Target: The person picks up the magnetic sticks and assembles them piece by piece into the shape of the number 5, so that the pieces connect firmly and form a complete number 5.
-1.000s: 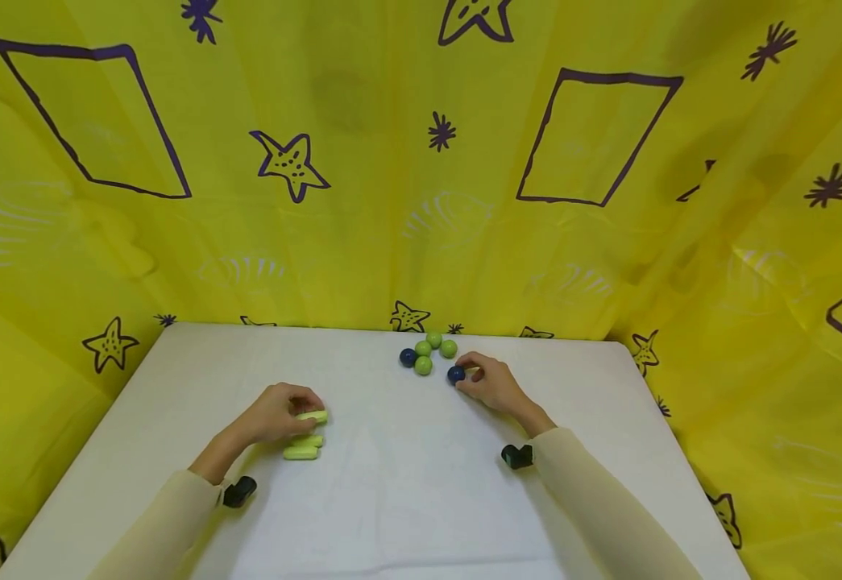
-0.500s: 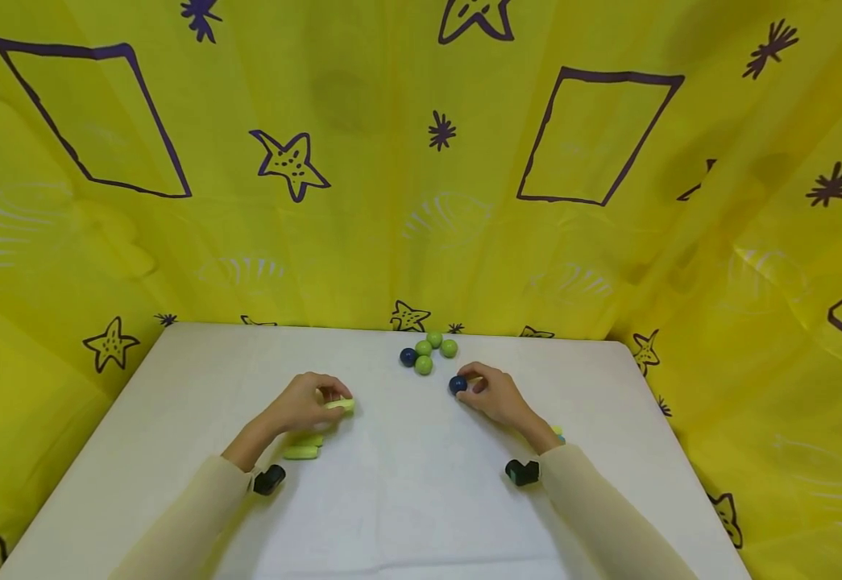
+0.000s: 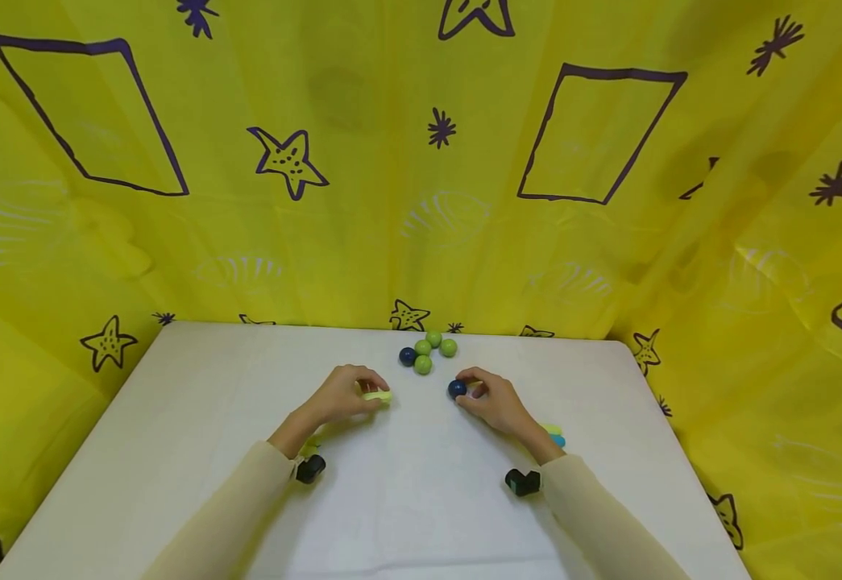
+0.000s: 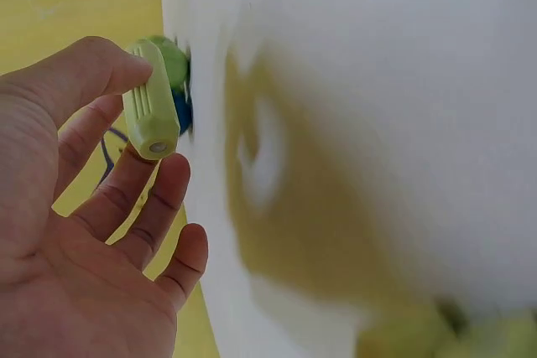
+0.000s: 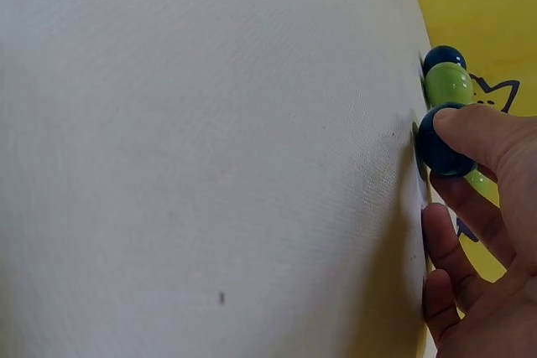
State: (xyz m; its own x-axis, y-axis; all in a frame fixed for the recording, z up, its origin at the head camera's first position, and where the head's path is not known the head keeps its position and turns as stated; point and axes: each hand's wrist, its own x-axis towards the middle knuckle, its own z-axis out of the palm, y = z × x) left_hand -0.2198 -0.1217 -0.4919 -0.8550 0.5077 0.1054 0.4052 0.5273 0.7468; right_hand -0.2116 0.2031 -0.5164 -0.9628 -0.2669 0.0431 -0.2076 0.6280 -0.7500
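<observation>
My left hand pinches a pale yellow-green magnetic rod between thumb and fingers, above the white table. In the left wrist view the rod has ribbed sides and a small metallic disc in its end. To the right, my right hand pinches a dark blue ball between thumb and fingertips; its other fingers are loosely bent in the right wrist view. The rod and this ball are apart. Behind both hands lie several green balls and another dark blue ball, close together.
Yellow-green rods lie partly hidden beneath my left wrist. Beside my right wrist are a yellow-green rod and a blue rod. A yellow patterned curtain borders the white table at the back and sides.
My left hand has lifted one rod away from the others and carried it right, towards the blue ball. My right hand has drawn its ball slightly nearer, uncovering rods by the wrist.
</observation>
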